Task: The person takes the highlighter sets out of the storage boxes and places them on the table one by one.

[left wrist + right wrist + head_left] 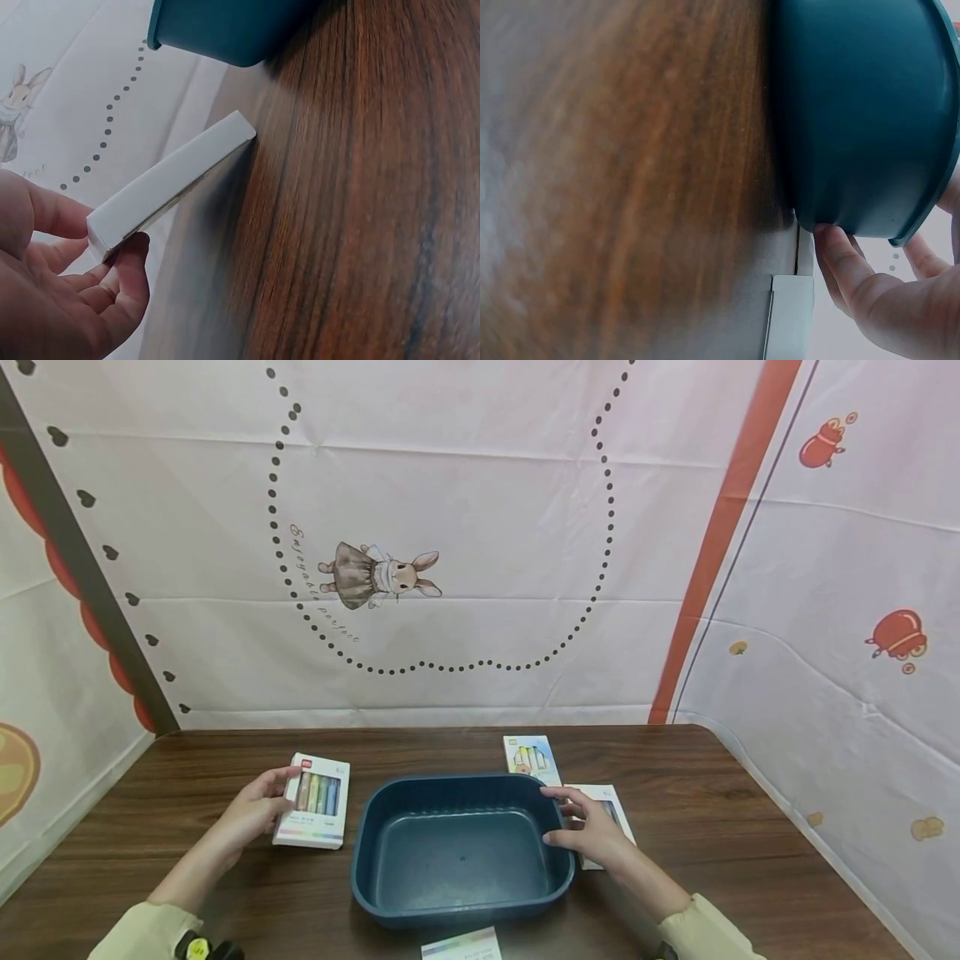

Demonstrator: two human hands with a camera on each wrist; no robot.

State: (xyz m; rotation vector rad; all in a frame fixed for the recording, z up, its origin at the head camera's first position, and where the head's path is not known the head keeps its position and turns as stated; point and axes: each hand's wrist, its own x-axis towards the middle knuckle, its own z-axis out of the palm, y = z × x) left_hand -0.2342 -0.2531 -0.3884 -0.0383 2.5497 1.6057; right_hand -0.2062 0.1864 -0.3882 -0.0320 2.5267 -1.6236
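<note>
My left hand (255, 807) pinches a white crayon box (318, 802) by its left edge, thumb on one side and fingers on the other. Coloured sticks show through the box's window. In the left wrist view the box tilts, its far edge down at the wooden table and its near edge raised. A dark blue plastic basin (461, 856) with nothing in it sits right of that box. Over the basin's right rim, my right hand (596, 833) grips the wall; its fingers press the outside in the right wrist view.
Behind the basin's right corner lies a white box with a picture of sticks (531, 756). Another white box (600, 793) is partly hidden under my right hand. A further white box (462, 946) lies in front of the basin. Printed cloth (480, 527) hangs behind the table (712, 827).
</note>
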